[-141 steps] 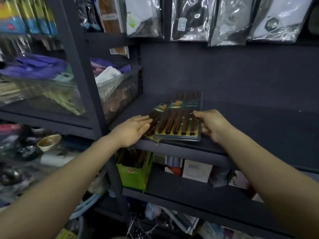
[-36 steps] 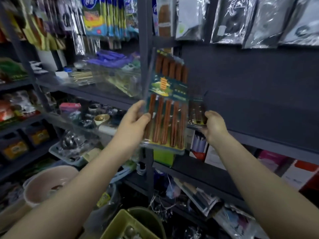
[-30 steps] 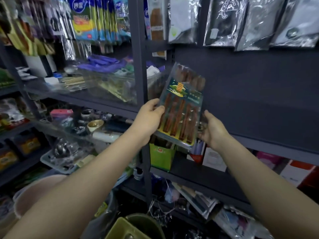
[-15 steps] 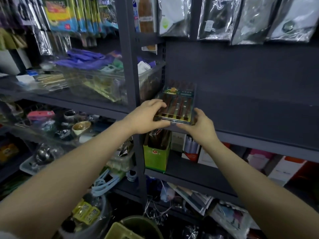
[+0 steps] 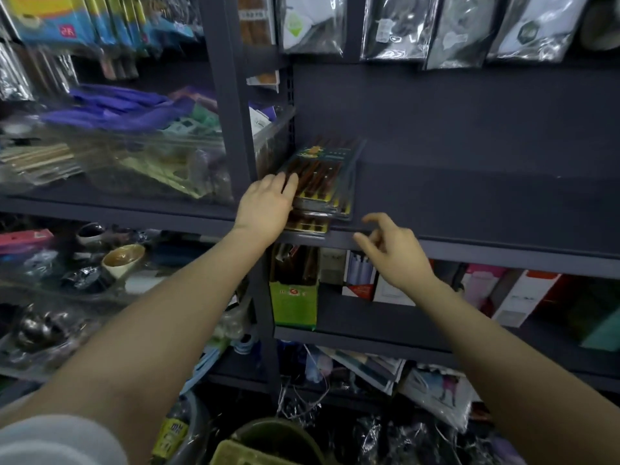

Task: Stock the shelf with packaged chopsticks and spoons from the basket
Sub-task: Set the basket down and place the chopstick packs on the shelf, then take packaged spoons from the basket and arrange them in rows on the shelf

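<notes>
Presently the chopstick pack lay flat atop another pack at the left end of the dark shelf. Left hand rested open-fingered against its near-left edge. Right hand hung apart below, fingers loosely spread, holding nothing.

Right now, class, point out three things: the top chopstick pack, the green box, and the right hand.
top chopstick pack point(image 5: 323, 176): head view, its clear front.
green box point(image 5: 294, 305): head view, its front face.
right hand point(image 5: 397, 251): head view, its back.
</notes>
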Demonstrator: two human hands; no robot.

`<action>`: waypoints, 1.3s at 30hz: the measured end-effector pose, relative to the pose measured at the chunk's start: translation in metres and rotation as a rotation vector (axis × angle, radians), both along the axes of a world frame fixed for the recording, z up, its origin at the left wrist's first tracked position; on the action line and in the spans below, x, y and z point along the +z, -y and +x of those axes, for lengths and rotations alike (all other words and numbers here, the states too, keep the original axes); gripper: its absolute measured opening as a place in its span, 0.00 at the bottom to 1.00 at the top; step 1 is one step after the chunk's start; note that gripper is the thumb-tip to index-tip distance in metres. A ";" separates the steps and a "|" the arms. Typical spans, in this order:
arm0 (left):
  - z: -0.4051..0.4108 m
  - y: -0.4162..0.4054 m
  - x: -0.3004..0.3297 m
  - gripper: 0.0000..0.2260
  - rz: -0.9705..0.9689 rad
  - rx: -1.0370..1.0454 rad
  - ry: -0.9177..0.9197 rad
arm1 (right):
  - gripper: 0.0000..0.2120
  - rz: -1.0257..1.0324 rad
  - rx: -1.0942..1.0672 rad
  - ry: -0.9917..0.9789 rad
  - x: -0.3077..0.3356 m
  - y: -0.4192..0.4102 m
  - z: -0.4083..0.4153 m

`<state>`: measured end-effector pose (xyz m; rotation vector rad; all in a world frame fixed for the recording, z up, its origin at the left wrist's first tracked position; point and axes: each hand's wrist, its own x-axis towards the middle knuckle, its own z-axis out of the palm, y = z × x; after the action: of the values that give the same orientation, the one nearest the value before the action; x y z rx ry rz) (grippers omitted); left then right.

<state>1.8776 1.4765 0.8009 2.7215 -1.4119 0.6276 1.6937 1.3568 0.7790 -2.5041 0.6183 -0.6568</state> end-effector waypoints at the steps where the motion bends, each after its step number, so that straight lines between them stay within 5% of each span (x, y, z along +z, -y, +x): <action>1: -0.002 -0.002 -0.005 0.27 -0.042 -0.034 -0.031 | 0.18 -0.012 0.019 -0.017 -0.005 -0.003 -0.006; 6: -0.022 -0.058 -0.054 0.24 -0.266 -0.355 0.026 | 0.11 -0.033 0.085 -0.121 -0.042 -0.033 -0.017; 9: -0.028 -0.112 -0.125 0.18 -0.229 -0.382 -0.160 | 0.09 0.037 0.153 -0.252 -0.089 -0.067 -0.015; 15: -0.043 -0.226 -0.303 0.14 0.023 -0.151 -0.571 | 0.13 0.196 0.358 -0.753 -0.245 -0.140 0.002; 24: -0.092 -0.310 -0.500 0.19 0.002 0.236 -0.903 | 0.18 0.256 0.405 -1.230 -0.523 -0.210 0.009; 30: -0.102 -0.290 -0.580 0.19 0.127 0.374 -1.083 | 0.27 -0.084 0.462 -1.114 -0.635 -0.211 0.023; 34: -0.103 -0.269 -0.603 0.18 0.228 0.350 -1.107 | 0.34 -0.039 0.370 -1.229 -0.673 -0.202 0.039; 39: -0.098 -0.249 -0.635 0.16 0.405 0.308 -1.189 | 0.14 -0.228 0.435 -1.195 -0.686 -0.195 0.037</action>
<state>1.7792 1.7259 0.1662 2.6337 -0.8162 -1.2268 1.7307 1.5518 0.0930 -2.9058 0.3166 1.0626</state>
